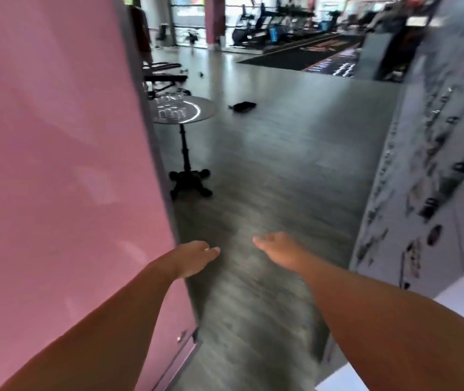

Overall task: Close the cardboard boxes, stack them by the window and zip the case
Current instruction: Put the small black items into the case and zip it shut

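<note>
A: Over the grey plank floor (267, 170), what is held?

B: Nothing is held; the left hand (194, 258) and right hand (276, 248) are stretched forward, fingers relaxed. A pink wall (56, 136) is seen left, a round pedestal table (188, 114) beyond, treadmills (267, 24) far off.

A: The boxes and case?

B: Boxes cannot be seen; a small dark item (243, 106) lies on the floor, too blurred to be identified.

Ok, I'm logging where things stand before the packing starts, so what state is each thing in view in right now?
left hand: open, holding nothing, beside the pink wall
right hand: open, holding nothing
round table: upright on the floor, clear glasses on top
dark flat item: lying on the floor; too blurred to tell whether it is zipped
cardboard boxes: none in view
</note>
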Tool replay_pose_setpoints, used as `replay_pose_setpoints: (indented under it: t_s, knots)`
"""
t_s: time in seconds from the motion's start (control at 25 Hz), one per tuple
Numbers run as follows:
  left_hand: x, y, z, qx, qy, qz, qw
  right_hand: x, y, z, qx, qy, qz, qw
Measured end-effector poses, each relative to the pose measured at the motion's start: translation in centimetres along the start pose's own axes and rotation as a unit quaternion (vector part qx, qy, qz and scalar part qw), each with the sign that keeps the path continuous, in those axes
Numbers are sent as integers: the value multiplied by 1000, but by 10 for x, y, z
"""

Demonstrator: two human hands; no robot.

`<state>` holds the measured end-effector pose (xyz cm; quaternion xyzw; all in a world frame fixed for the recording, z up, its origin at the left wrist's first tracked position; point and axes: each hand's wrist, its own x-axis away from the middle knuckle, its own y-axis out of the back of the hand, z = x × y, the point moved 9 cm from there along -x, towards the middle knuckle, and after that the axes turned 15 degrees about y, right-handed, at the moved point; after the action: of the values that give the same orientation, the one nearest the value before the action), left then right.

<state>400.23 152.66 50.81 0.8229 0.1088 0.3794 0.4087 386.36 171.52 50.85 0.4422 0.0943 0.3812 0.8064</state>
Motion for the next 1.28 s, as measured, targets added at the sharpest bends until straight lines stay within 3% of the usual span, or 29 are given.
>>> replay_pose_setpoints:
  t_s: [0.12, 0.32, 0.68, 1.28]
  knots:
    - [-65, 8, -64, -11, -22, 11, 1000, -24, 41, -59, -8, -56, -43, 997]
    - [-167, 43, -166, -28, -55, -6, 998, -104, 107, -127, -64, -79, -94, 990]
    - [-340, 106, -289, -45, -54, 11, 997, -293, 203, -198, -43, -67, -72, 994]
    - [-687, 229, -561, -86, -168, 5, 982, -609, 412, -316, 1, -101, -87, 991]
